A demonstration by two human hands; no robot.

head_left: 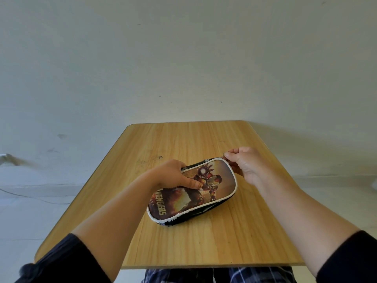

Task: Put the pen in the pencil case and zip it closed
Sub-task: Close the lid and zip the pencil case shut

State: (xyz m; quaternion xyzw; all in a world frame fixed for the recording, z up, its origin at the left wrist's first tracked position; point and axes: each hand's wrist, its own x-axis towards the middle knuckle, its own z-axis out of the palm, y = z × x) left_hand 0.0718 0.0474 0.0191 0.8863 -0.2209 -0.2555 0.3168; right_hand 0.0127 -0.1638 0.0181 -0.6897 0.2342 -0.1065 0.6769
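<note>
The counter (pixel 204 237) is light honey-yellow wood with fine straight grain lines. On it, the case (pixel 193 190) has a printed lid in gold, orange and dark red, showing an armoured figure with a white glow in its palm, and tan block letters near the left end. White piping rims the lid; the case's sides are black. Sleeves (pixel 67 262) nearer than the case are black. Below the counter's near edge, cloth (pixel 255 274) is navy plaid with pale lines. The wall (pixel 183 58) beyond the counter is off-white.
</note>
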